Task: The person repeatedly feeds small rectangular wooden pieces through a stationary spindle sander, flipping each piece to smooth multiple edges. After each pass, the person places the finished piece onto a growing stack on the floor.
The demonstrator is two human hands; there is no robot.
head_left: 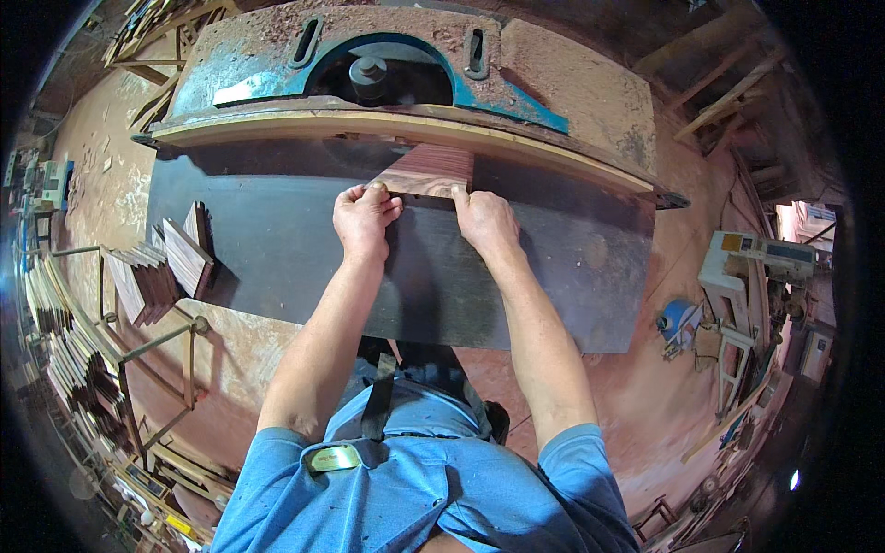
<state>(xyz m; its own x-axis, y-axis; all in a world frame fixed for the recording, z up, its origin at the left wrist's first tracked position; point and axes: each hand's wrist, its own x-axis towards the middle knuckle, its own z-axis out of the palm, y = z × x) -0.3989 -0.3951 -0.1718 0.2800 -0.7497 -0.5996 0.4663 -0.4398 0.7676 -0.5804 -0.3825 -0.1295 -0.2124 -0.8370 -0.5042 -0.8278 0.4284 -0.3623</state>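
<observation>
The left hand (362,221) and right hand (489,221) pinch the wood piece (429,171) near twelve o'clock, by the wooden fence (535,150). If either grip slips, it could jump.

A white-and-grey machine housing (725,265) stands on a reddish, dust-stained floor (622,415). Just below and left of the housing sits a blue drum-shaped container (680,320). Below the housing is a pale metal frame (735,361), and lower again a long wooden lath (728,424) slants. Above the housing, rough timber beams (728,85) lean in shadow; beyond its upper right shows a bright opening (804,221). Well apart to the housing's left are a tubular metal rack (161,341), a boxy pale machine (53,184) somewhat higher than it, a timber trestle (152,74) higher still, and, far lower, a small yellow object (178,525), too blurred to name.
</observation>
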